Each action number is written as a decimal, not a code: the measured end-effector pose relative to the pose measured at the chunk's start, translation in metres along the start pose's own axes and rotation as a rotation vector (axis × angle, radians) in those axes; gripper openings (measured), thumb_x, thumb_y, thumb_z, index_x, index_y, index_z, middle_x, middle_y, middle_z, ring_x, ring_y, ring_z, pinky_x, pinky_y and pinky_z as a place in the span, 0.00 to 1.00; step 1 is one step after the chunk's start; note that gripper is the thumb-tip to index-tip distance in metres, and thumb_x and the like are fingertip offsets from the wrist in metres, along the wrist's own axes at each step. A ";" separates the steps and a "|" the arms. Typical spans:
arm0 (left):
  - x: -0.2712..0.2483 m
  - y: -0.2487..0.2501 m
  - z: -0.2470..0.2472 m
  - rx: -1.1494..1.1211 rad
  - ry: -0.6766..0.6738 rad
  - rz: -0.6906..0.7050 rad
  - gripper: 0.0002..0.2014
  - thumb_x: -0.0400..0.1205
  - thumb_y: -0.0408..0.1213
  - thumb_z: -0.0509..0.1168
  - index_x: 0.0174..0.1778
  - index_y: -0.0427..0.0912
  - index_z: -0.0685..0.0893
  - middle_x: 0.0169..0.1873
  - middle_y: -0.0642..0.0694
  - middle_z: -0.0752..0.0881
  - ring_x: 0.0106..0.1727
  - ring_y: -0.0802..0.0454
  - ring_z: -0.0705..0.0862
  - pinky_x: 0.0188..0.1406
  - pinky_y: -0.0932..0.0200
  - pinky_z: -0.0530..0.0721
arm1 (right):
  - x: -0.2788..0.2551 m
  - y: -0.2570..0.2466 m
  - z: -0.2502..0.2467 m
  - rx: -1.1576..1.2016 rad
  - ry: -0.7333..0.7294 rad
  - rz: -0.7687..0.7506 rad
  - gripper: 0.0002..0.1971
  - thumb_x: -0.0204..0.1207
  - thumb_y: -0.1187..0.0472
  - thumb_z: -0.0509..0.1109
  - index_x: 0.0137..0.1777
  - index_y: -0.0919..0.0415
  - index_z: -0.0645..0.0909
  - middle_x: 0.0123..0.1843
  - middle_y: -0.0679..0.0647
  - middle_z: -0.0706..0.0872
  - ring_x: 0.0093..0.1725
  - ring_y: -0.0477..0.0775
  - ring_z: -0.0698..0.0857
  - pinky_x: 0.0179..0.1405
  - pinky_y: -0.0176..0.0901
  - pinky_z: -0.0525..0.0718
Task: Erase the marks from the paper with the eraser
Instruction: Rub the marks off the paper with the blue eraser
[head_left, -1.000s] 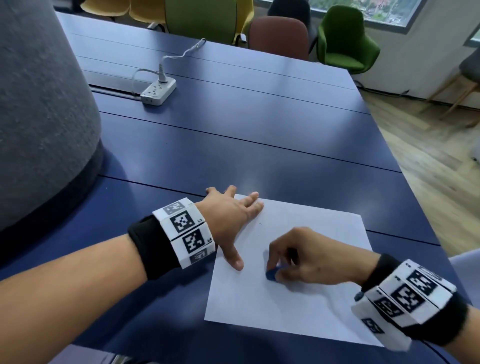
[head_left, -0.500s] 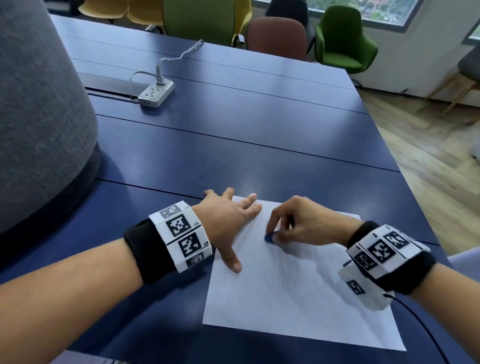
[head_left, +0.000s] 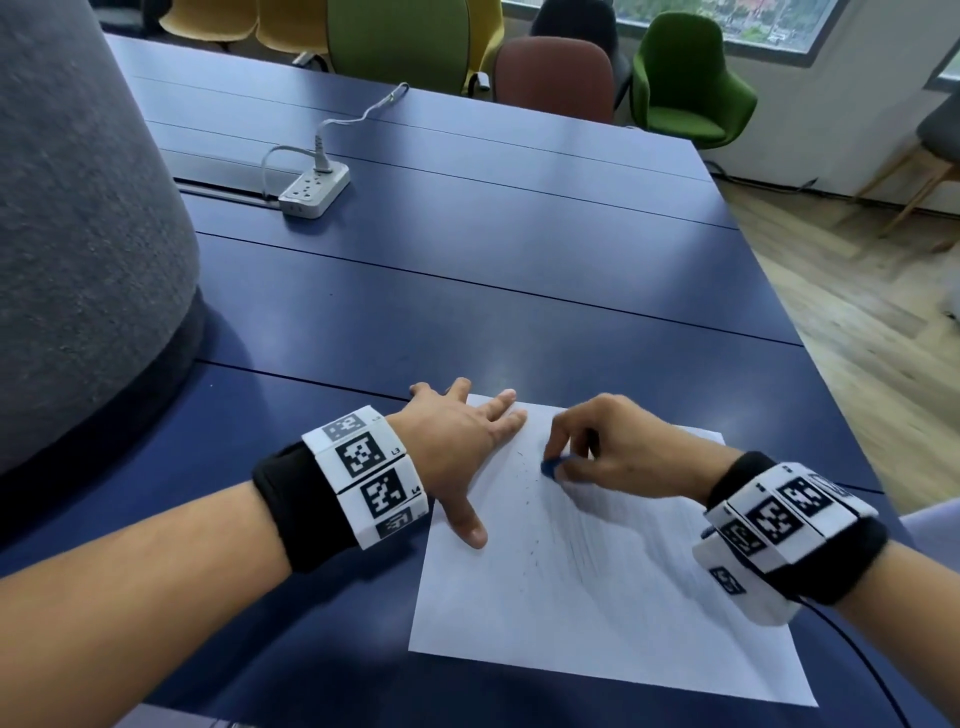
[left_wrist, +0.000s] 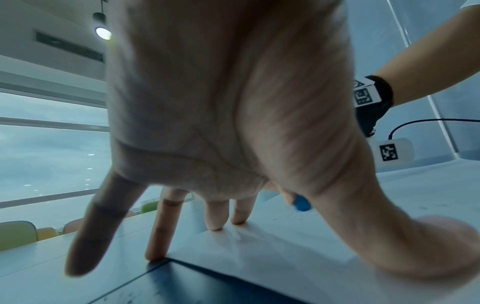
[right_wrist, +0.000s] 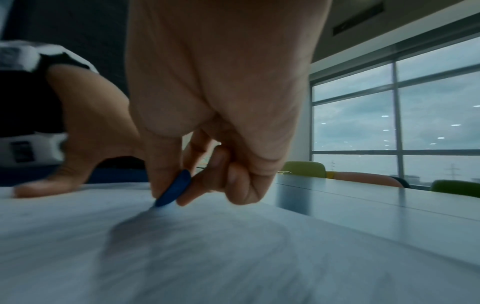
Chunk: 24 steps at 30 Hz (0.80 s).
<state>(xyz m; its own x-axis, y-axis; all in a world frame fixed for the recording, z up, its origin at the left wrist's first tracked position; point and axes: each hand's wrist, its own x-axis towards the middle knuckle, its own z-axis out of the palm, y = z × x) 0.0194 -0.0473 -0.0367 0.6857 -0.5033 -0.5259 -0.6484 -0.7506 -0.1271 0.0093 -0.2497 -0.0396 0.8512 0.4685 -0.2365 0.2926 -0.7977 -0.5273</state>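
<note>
Head view: power strip (head_left: 314, 194) far beyond paper (head_left: 597, 613)

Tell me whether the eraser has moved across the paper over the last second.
Yes. The eraser went from mid-sheet toward the paper's far edge, alongside the planted left hand's fingers.

One white sheet of paper (head_left: 597, 613) lies under both hands. One small blue eraser (head_left: 551, 466) sits between the right hand's (head_left: 618, 452) fingertips. One white power strip (head_left: 314, 193) lies well beyond the left hand (head_left: 457, 447). Two green chairs (head_left: 685, 83) stand farther off.
</note>
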 end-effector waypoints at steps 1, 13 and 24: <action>0.000 0.001 0.000 0.001 -0.001 0.000 0.66 0.62 0.70 0.75 0.86 0.52 0.39 0.86 0.54 0.40 0.79 0.39 0.57 0.66 0.32 0.70 | -0.004 -0.003 0.001 0.002 -0.071 -0.012 0.02 0.72 0.58 0.76 0.41 0.49 0.88 0.29 0.46 0.83 0.27 0.43 0.76 0.28 0.27 0.71; 0.000 0.002 0.000 -0.021 0.006 -0.001 0.66 0.63 0.68 0.76 0.86 0.52 0.39 0.86 0.54 0.40 0.81 0.37 0.54 0.62 0.40 0.75 | -0.003 -0.003 0.000 -0.004 -0.090 -0.006 0.02 0.71 0.56 0.78 0.42 0.49 0.88 0.30 0.48 0.83 0.27 0.42 0.76 0.27 0.29 0.72; 0.003 0.004 0.001 -0.017 0.026 0.006 0.66 0.63 0.67 0.77 0.86 0.51 0.40 0.86 0.54 0.40 0.81 0.36 0.56 0.50 0.52 0.72 | -0.001 0.000 -0.001 0.020 -0.006 0.029 0.02 0.72 0.55 0.78 0.41 0.47 0.87 0.30 0.45 0.82 0.27 0.40 0.76 0.27 0.27 0.72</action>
<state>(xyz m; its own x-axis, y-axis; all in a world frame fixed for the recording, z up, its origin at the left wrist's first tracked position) 0.0181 -0.0514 -0.0394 0.6906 -0.5182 -0.5045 -0.6466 -0.7549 -0.1097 0.0086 -0.2508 -0.0383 0.8563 0.4479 -0.2570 0.2590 -0.8032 -0.5365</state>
